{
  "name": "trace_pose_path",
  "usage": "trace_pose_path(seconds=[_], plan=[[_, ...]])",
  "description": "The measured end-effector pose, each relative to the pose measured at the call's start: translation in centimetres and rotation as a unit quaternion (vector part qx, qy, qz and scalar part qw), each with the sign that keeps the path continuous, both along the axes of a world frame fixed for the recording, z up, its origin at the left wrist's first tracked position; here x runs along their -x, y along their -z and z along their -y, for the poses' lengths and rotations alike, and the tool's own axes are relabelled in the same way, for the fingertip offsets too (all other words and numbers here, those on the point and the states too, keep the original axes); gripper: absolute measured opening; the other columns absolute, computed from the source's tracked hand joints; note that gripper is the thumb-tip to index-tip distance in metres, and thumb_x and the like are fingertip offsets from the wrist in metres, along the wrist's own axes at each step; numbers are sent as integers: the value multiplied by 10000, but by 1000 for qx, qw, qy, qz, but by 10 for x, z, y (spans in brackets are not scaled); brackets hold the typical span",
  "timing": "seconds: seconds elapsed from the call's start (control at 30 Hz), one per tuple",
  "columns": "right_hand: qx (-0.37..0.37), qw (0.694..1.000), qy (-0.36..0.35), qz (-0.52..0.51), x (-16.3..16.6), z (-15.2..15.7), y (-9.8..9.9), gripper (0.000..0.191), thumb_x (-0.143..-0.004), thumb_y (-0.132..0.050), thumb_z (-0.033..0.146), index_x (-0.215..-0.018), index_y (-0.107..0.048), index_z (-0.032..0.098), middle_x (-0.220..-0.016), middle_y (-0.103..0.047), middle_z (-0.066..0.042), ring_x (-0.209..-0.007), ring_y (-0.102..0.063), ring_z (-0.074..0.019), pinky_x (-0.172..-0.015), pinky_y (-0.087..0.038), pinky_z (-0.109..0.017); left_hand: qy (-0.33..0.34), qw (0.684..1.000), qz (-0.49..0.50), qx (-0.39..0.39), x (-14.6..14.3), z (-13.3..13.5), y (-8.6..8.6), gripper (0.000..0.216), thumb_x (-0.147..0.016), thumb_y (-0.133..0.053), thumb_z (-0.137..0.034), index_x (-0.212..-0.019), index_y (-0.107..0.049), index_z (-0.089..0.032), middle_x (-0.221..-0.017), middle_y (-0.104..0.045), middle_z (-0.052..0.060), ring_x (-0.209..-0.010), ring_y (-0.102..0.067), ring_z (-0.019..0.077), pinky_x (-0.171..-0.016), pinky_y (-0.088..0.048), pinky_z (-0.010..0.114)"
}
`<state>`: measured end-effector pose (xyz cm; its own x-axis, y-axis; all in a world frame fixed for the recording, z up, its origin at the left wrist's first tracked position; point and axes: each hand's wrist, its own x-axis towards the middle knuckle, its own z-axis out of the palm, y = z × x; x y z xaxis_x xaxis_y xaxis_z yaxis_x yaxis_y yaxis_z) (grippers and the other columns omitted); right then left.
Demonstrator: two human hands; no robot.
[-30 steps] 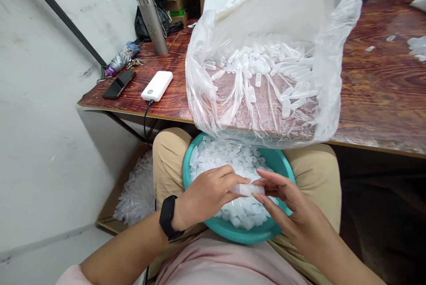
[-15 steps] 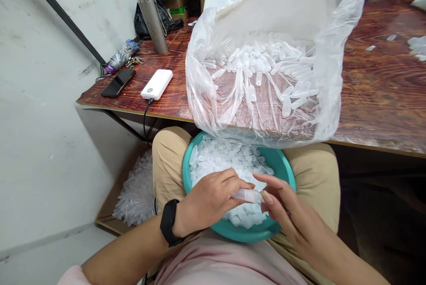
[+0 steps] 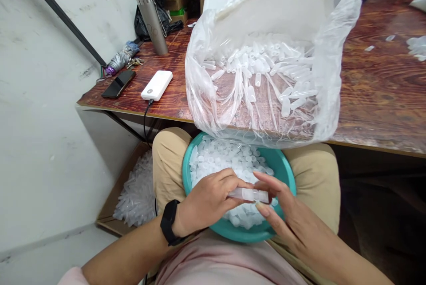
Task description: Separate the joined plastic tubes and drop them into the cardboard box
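Note:
My left hand (image 3: 213, 196), with a black band on its wrist, is closed around a small translucent plastic tube (image 3: 248, 194). The tube lies about level over the basin, and a short cap-like piece shows at its right end. Around that end, my right hand (image 3: 282, 207) has its thumb and fingers spread apart; whether a hidden finger touches the tube I cannot tell. Below both hands a teal basin (image 3: 289, 172) rests on my lap, filled with small whitish plastic pieces (image 3: 229, 154).
On the wooden table (image 3: 376, 107) a clear plastic bag (image 3: 199, 76) lies open with translucent pieces inside. To its left are a white power bank (image 3: 157, 85), a phone (image 3: 119, 84) and a steel flask (image 3: 149, 16). A cardboard box (image 3: 106, 220) of clear tubes stands low at left.
My right thumb and fingers have spread apart from the tube's right end, which now shows a cap-like piece. My left hand keeps its hold in nearly the same spot.

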<state>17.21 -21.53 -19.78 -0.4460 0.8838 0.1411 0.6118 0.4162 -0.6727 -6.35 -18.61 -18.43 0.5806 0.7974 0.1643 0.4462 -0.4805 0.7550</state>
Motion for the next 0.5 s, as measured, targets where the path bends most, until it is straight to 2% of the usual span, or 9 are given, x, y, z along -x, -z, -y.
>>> trace_pose_path(seconds=[0.07,0.17,0.23,0.3,0.37,0.43,0.47,0.5], plan=[[-18,1000,3,-7,-1,0,0,436,-1080,-419,395,-1505,-398,300,-1196,-721,-100,-935,-753,-205,-832,-626,-334,-2,1000,-1,5,0,0,0,287,-1015,-602,-398,-1191,-685,-187,-1038,-698,49,-986,-682,179,-881,-535,286],[-8,1000,8,-6,-2,1,1,430,-1084,-409,368,-1509,-394,301,-1128,-736,-85,-908,-754,-204,-795,-632,-325,0,1000,-1,13,0,0,-1,279,-1021,-593,-398,-1191,-686,-197,-1044,-701,47,-984,-686,175,-885,-537,285],[-40,999,-8,-9,0,0,1,444,-1070,-451,367,-1508,-403,308,-1151,-727,-87,-980,-744,-225,-829,-630,-355,-5,1000,7,10,0,-1,0,275,-1016,-603,-399,-1180,-691,-197,-1022,-702,43,-964,-688,172,-869,-541,279],[-56,998,-11,-26,3,-1,0,381,-1065,-463,370,-1442,-471,317,-1205,-716,-88,-1030,-732,-233,-850,-622,-363,-4,1000,6,1,-1,-1,2,248,-1014,-612,-382,-1152,-696,-195,-1010,-702,38,-948,-688,170,-854,-543,273],[18,998,21,-52,6,-1,0,305,-1086,-401,368,-1360,-520,310,-1089,-739,-60,-888,-740,-198,-748,-620,-308,9,1000,-18,-23,-2,-2,5,209,-1027,-593,-334,-1147,-693,-196,-1017,-701,39,-958,-687,178,-862,-544,285],[119,989,52,-76,8,-2,0,323,-1105,-323,384,-1352,-510,293,-875,-718,-14,-681,-692,-161,-613,-590,-260,16,997,-49,-54,-2,-2,9,192,-1034,-568,-271,-1169,-685,-203,-1022,-697,41,-979,-684,191,-874,-542,305],[149,984,54,-78,8,-2,1,345,-1108,-309,391,-1384,-487,287,-819,-695,1,-643,-671,-155,-597,-583,-255,15,996,-56,-61,-2,-3,10,194,-1030,-569,-252,-1181,-682,-205,-1020,-696,40,-982,-684,194,-875,-542,310],[148,985,47,-74,8,-2,2,362,-1104,-325,400,-1417,-464,282,-830,-693,-3,-666,-676,-159,-627,-593,-268,10,997,-54,-60,-2,-3,12,193,-1023,-581,-245,-1183,-680,-205,-1015,-696,38,-975,-685,192,-871,-543,306]])
